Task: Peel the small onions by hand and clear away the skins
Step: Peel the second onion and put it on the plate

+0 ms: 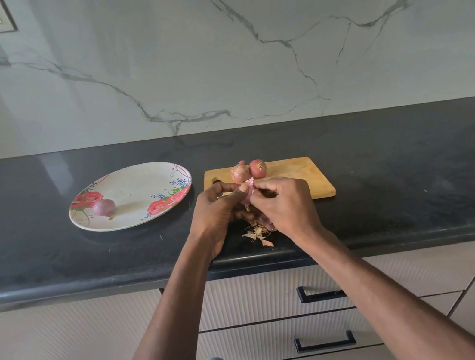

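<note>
Pink, papery and half stripped: small onion [247, 195] held between both hands, above the near edge of the black stone counter [402, 169], just in front of the pale wooden cutting board [295, 176]. Left hand [219, 211] curled round the bulb; right hand [284, 203] pinching a flap of skin at its top, probably between thumb and forefinger, though mostly hidden. Two unpeeled reddish onions [249, 170] on the board's far edge, touching. One peeled purple onion [103, 207] on the white rose-patterned plate [141, 181] to the left. Dry brown skins [258, 233] heaped on the counter beneath the hands. Best done by steadying the bulb, pulling the flap root-ward in one strip, dropping it on that heap.
</note>
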`<state>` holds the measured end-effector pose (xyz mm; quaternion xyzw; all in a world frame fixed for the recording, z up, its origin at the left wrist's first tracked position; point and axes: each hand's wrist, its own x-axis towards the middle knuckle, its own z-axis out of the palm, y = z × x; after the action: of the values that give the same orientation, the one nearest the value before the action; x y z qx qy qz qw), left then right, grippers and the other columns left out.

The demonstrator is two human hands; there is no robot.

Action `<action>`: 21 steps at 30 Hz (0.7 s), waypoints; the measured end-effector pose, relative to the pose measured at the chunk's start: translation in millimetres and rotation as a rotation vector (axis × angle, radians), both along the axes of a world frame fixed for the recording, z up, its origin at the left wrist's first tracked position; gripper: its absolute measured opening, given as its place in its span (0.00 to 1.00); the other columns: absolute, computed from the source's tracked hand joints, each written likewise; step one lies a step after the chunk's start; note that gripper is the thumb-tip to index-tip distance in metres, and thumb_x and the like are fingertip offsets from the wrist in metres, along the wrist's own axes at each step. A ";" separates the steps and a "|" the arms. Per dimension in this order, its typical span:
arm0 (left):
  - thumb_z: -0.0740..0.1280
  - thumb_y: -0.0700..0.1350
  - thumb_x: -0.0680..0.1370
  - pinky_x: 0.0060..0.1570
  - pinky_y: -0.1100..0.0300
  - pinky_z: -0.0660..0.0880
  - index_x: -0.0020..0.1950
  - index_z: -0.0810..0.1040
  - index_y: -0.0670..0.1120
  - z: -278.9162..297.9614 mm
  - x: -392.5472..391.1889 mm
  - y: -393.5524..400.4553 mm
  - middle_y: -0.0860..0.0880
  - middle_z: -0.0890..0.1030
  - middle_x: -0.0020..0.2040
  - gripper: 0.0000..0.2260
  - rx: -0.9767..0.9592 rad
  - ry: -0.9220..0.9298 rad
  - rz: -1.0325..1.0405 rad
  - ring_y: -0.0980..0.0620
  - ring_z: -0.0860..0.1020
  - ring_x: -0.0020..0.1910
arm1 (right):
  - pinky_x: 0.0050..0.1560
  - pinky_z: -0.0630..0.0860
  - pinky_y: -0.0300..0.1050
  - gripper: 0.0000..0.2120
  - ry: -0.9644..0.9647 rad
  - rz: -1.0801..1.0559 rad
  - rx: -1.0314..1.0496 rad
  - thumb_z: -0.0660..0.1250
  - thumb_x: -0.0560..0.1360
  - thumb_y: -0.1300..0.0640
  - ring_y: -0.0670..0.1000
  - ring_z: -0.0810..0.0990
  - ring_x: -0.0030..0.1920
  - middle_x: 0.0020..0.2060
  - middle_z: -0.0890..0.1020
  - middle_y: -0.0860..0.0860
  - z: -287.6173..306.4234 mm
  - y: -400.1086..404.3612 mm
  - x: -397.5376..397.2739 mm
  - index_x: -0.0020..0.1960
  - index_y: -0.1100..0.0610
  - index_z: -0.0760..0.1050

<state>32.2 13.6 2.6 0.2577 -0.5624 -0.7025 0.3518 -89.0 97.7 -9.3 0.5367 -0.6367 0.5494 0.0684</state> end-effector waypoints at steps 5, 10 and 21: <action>0.72 0.42 0.78 0.36 0.56 0.80 0.52 0.77 0.37 -1.0 -0.6 0.0 0.41 0.83 0.38 0.09 -0.044 -0.002 -0.008 0.45 0.79 0.32 | 0.33 0.74 0.53 0.13 0.100 -0.040 -0.019 0.71 0.77 0.56 0.52 0.76 0.31 0.29 0.80 0.52 -5.0 -5.7 -3.5 0.36 0.62 0.82; 0.72 0.42 0.78 0.37 0.55 0.80 0.52 0.78 0.37 -3.0 -1.7 -1.5 0.40 0.83 0.39 0.09 -0.067 -0.013 -0.005 0.44 0.79 0.32 | 0.33 0.74 0.53 0.13 0.111 -0.067 -0.010 0.71 0.76 0.59 0.52 0.75 0.31 0.29 0.79 0.52 -5.7 -5.7 -2.9 0.34 0.62 0.80; 0.73 0.42 0.77 0.39 0.53 0.80 0.52 0.78 0.36 -3.5 -3.1 -1.8 0.38 0.83 0.40 0.10 -0.094 -0.032 -0.005 0.43 0.79 0.34 | 0.30 0.76 0.52 0.11 0.105 -0.109 0.015 0.73 0.75 0.59 0.51 0.78 0.30 0.29 0.80 0.51 -2.9 -3.3 1.1 0.35 0.61 0.80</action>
<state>29.0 11.8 -0.9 0.2506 -0.6009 -0.6721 0.3528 -87.9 94.4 -12.1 0.5298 -0.6646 0.5111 0.1278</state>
